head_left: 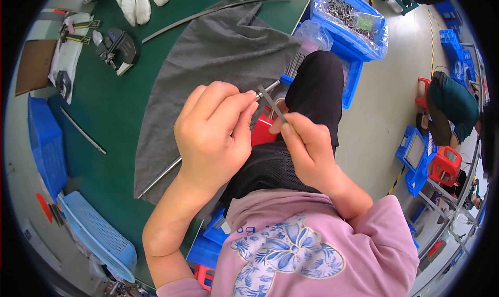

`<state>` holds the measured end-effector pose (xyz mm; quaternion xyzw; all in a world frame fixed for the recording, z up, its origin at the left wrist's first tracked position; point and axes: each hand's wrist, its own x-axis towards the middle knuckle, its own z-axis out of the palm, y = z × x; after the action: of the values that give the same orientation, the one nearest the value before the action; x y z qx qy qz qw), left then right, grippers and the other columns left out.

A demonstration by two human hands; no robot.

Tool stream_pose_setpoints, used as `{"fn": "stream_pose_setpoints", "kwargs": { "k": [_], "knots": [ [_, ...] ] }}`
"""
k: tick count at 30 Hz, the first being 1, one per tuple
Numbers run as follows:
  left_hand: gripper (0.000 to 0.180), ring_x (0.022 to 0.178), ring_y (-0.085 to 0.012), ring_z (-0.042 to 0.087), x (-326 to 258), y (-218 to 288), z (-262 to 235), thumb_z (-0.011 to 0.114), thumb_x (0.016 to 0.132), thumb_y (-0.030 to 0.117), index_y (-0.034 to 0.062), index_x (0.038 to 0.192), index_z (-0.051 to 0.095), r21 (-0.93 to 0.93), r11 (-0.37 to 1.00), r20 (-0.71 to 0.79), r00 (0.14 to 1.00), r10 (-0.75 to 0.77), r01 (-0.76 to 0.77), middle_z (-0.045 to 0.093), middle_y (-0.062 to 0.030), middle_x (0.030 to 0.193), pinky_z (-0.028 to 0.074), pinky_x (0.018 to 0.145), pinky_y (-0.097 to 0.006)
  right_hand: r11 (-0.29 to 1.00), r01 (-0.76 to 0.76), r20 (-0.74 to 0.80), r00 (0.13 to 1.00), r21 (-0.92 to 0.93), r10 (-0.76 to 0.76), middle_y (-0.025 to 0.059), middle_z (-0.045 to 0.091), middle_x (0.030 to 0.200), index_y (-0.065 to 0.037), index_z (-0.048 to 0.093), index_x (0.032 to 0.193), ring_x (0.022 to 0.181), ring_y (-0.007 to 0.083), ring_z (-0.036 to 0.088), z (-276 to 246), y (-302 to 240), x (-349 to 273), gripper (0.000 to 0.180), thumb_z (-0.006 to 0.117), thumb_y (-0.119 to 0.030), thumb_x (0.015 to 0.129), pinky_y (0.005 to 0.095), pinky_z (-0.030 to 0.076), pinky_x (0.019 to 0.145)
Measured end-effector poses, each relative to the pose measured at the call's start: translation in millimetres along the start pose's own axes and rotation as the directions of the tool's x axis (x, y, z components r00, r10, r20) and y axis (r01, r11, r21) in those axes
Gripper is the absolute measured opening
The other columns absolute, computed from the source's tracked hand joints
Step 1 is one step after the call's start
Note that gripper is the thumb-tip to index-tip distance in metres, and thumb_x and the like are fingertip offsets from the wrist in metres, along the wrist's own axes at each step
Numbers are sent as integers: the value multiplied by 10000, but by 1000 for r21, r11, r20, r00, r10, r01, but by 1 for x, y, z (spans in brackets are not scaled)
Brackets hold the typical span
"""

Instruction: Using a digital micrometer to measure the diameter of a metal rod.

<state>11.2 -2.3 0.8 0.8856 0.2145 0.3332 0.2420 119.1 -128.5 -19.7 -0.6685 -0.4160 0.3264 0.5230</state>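
**benchwatcher:** Green work mat (112, 115) covers the table, with a grey cloth (208, 68) spread over its near part. Pale factory floor off to the right, where a stack of blue plastic bins (353, 21) holds bagged metal parts. What are the hands doing though?

**gridfan:** Left hand (215, 136) is curled narrow, thumb and forefinger pinched on the end of a long thin metal rod (161, 175) that slants down across the cloth to the mat. Right hand (306, 146) is closed too, pinching a small flat grey metal strip (273, 103), tilted, its upper end right at the rod's tip just beside the left fingertips. Can't tell if strip and rod actually touch.

**benchwatcher:** And further back?

**gridfan:** White work glove (138, 0) at the far edge, a dark hand tool (118, 50) near it, and a second thin rod (83, 130) lying loose on the mat, well apart from the hands.
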Motion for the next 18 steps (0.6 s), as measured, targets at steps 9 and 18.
{"fn": "stream_pose_setpoints", "kwargs": {
  "k": [9,18],
  "knots": [
    [170,606,-213,520,0,-1,1,696,618,-40,25,759,629,12,1000,-19,1000,16,-16,557,-53,719,422,522,-307,1000,17,-12,1000,11,-17,133,641,708,14,545,845,624,292,633,2,1,1,105,467,-47,879,315,476,551],
    [160,601,-215,519,0,-1,2,693,623,-40,24,754,627,15,1000,-28,1000,15,-14,556,-51,719,421,520,-309,999,42,-17,999,-30,-42,129,647,705,18,532,861,624,285,641,5,5,1,94,464,-47,872,322,483,543]
  ]
}}
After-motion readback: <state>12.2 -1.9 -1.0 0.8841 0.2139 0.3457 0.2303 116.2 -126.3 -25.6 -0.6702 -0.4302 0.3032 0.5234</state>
